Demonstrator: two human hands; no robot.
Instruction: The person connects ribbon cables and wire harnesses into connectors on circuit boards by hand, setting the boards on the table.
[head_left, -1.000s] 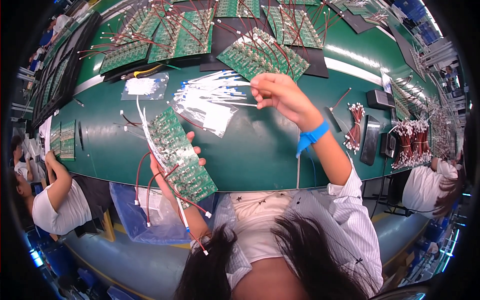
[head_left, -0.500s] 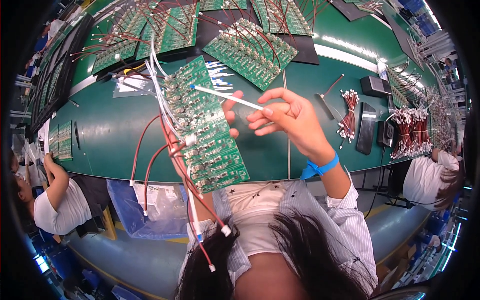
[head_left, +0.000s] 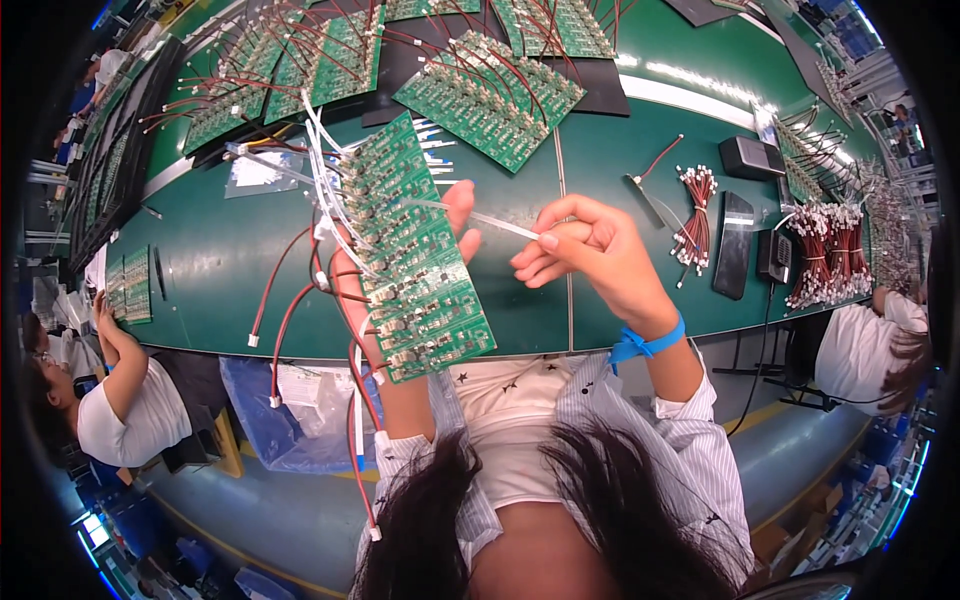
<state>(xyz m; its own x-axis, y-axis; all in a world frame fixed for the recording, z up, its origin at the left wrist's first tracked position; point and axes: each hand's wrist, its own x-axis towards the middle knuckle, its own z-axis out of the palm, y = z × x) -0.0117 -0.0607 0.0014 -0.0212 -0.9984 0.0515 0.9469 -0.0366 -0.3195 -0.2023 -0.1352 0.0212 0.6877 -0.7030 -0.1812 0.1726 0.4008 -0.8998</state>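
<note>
A green circuit board panel point(head_left: 430, 270), packed with small components, is tilted in my left hand point(head_left: 459, 205). The fingers show past its right edge; the palm is mostly hidden behind it. Red-and-black wires with white plugs point(head_left: 273, 400) hang from the panel's left side. Several white flat cables point(head_left: 325, 190) run along its upper left edge. Between thumb and fingertips, my right hand point(head_left: 595, 250) pinches one end of a thin white flat cable point(head_left: 505, 225). The cable's far end lies over the panel's upper middle; whether it touches is unclear. A blue band circles my right wrist.
More wired green panels point(head_left: 490, 100) lie on black mats at the back. Bundled red wires point(head_left: 693, 225), a black rectangular tool point(head_left: 735, 245) and a black box point(head_left: 750, 165) stand on the right. White strips point(head_left: 262, 172) lie in a bag at left. Other people sit at both sides.
The flat cable's far end has shifted down and right over the panel, and my right hand moved slightly right and down. The panel turned a little, and its hanging wires swung left.
</note>
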